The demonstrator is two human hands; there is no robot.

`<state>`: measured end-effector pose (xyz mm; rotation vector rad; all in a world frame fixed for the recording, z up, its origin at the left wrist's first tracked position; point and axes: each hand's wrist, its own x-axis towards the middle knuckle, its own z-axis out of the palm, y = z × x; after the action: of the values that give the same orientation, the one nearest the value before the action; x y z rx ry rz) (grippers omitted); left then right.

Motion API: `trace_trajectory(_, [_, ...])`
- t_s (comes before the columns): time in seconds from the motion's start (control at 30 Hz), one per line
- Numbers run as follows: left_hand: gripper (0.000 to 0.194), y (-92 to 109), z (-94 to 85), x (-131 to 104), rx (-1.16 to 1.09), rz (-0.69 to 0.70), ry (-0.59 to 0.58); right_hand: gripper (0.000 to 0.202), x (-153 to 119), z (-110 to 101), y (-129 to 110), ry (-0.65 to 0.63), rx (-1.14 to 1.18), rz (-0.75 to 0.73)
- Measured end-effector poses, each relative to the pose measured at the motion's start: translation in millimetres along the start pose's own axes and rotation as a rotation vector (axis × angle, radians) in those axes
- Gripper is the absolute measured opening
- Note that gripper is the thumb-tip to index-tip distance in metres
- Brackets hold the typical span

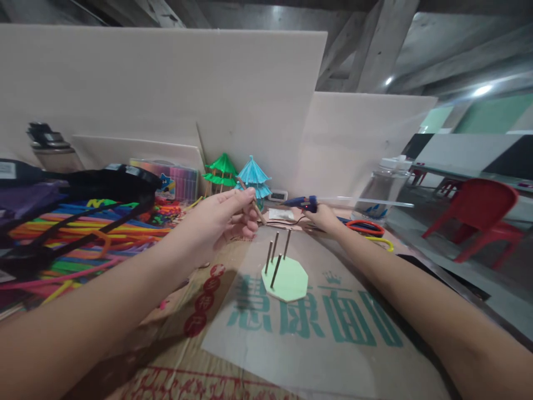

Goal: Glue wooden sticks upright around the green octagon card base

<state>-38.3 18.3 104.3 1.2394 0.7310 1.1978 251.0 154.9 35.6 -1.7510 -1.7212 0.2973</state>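
Stick (260, 214) pinched in left fingers (249, 193), axis slanted down-right, base (291, 280) lower in frame; glue gun (297, 203) gripped by right hand (326, 219).

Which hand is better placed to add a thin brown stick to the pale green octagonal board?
Left hand, likely: it pinches a stick; the right hand grips the blue glue gun.
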Motion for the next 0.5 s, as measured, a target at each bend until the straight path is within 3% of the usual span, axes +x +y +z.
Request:
trace_trajectory(0.17, [0.026, 6, 0.8, 0, -0.070, -0.033, 0.040, 0.031, -30, -32, -19, 0.061, 0.118, -0.052])
trace_trajectory(0.23, [0.027, 7, 2.0, 0, -0.099, -0.037, 0.071, 0.031, -51, -43, -33, 0.075, 0.222, -0.178])
trace_trajectory(0.33, [0.026, 7, 3.1, 1, -0.131, -0.017, 0.088, 0.026, -84, -53, -53, 0.060, 0.492, -0.493])
trace_trajectory(0.5, [0.028, 3, 2.8, 3, -0.109, -0.028, 0.127, 0.021, -116, -54, -66, -0.044, 0.605, -0.559])
